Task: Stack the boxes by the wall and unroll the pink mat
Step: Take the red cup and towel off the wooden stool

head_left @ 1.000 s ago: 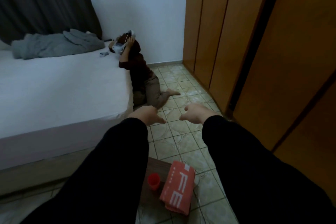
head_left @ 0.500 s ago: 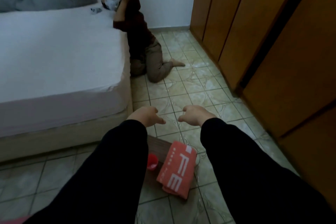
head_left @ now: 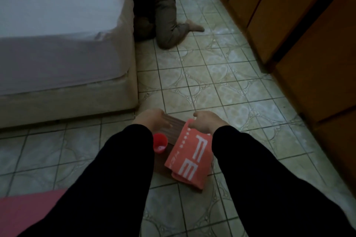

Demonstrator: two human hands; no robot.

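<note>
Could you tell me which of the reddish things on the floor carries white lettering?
The folded towel under the right hand; the red cup and pink mat are plain.

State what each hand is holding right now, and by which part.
Right hand pinches the folded red towel at its far top corner. Left hand hovers over the brown board, fingers loosely curled, holding nothing visible.

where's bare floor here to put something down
Bare tiles lie between the bed and the wardrobe, ahead of both hands. It is crowded at the board with the red cup and folded towel, and where the seated person is.
</note>
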